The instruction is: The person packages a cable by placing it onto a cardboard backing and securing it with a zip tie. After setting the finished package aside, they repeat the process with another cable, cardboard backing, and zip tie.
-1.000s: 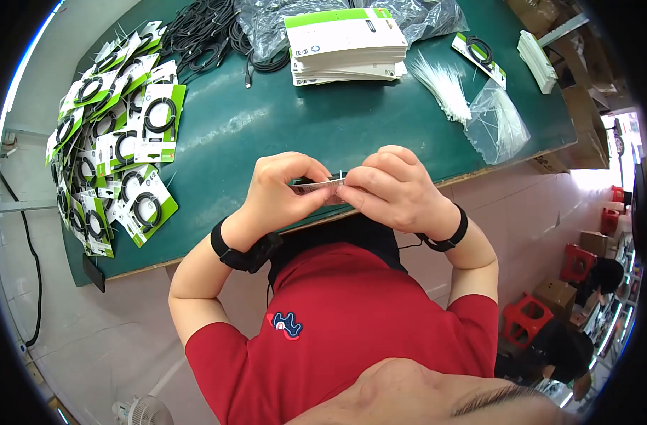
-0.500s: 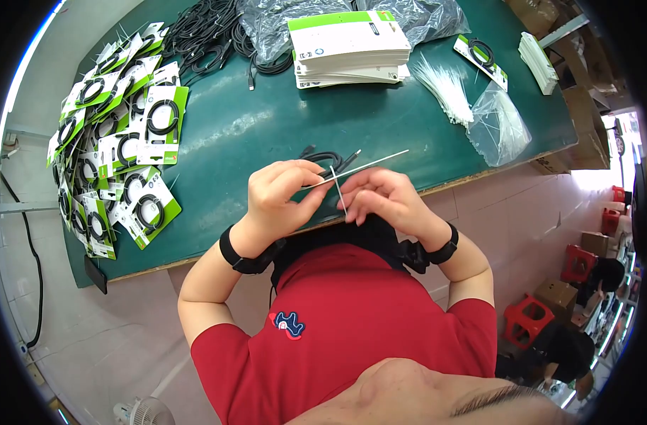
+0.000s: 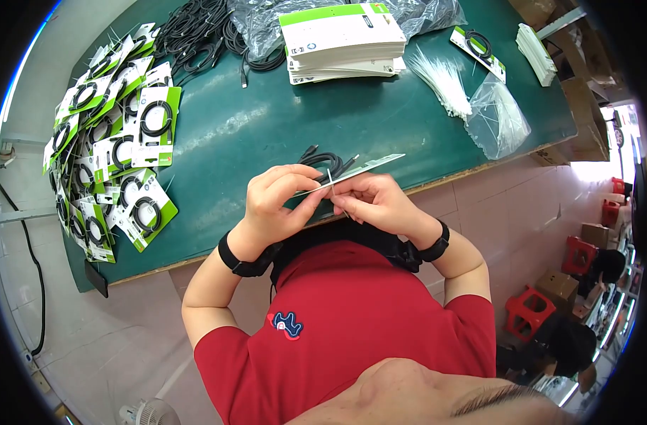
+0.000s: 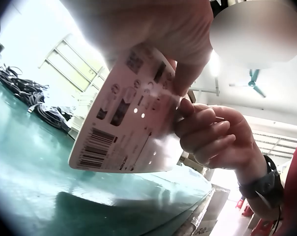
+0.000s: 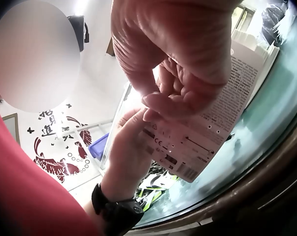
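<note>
In the head view my left hand (image 3: 277,202) pinches a printed packaging card (image 3: 376,163) near its edge, just over the table's front edge. A coiled black cable (image 3: 320,161) lies against the card's far side. Crossing the card is a thin white cable tie (image 3: 331,180), pinched between the thumb and finger of my right hand (image 3: 376,200). The left wrist view shows the card's back (image 4: 120,118) with its barcode and small punched holes, and the right fingertips close behind it. In the right wrist view both hands' fingertips meet at the card (image 5: 212,125).
On the left of the green table (image 3: 224,152) is a heap of carded cables (image 3: 118,142). Loose black cables (image 3: 196,35) and a stack of cards (image 3: 345,35) stand at the back. A bunch of white cable ties (image 3: 440,85) and a plastic bag (image 3: 497,120) lie right.
The card, seen nearly edge-on before, has turned and tilted so more of its face shows. My right hand, loosely spread half a second ago, has closed in on the cable tie.
</note>
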